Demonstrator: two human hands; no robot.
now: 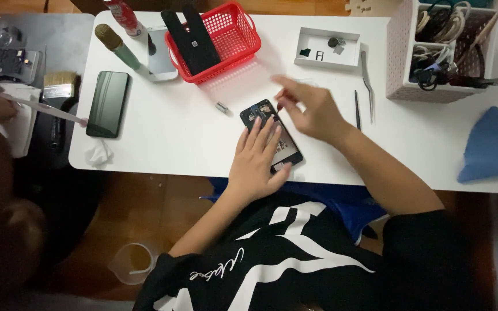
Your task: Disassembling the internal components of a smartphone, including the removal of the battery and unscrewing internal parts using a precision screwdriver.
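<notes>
Centrally on the white worktop lies an opened phone, its dark innards exposed. Left hand presses flat on it, fingers spread; right hand hovers just above, fingertips loosely pinched on nothing visible. Tweezers lie right; a red basket holds black strips; a small tray holds tiny parts.

My left hand lies on the opened phone, my right hand just behind it. Tweezers lie to the right; the basket stands behind, a tray beside it (small parts inside).
</notes>
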